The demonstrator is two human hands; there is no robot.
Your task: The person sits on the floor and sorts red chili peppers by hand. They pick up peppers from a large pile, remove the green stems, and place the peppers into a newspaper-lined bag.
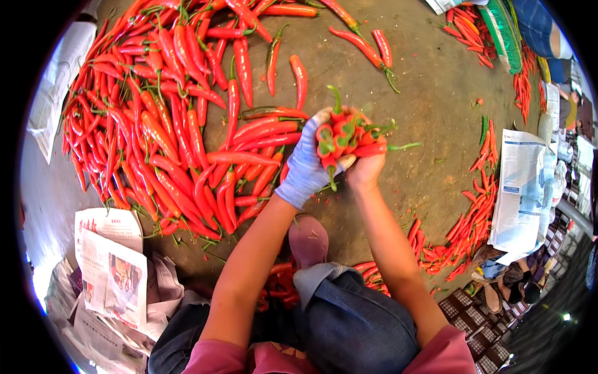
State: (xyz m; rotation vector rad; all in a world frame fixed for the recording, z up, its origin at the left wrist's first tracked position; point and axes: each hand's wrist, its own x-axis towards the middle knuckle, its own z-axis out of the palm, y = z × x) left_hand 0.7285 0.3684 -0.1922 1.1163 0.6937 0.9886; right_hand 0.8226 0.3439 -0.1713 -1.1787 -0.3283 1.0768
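Note:
My left hand (306, 159), in a light blue knit glove with pale fingertips, cups a bunch of red chili peppers (343, 135) from the left. Their green stems point up towards me. Around the same bunch, from the right and below, closes my right hand (366, 166); no glove shows on its visible part, and its fingers are mostly hidden behind the peppers. On the floor to the left lies a large heap of red chilies (163, 117), reaching close to my gloved hand. A few loose chilies (364, 49) lie beyond my hands, some with dark or greenish patches.
Folded newspapers (114, 271) lie at lower left, and another newspaper sheet (521, 191) at the right. More chilies (474, 224) curve along the right side. A green sack (502, 35) is at upper right near another person's leg. Dark crates (476, 327) stand at lower right. My shoe (308, 240) is below my hands.

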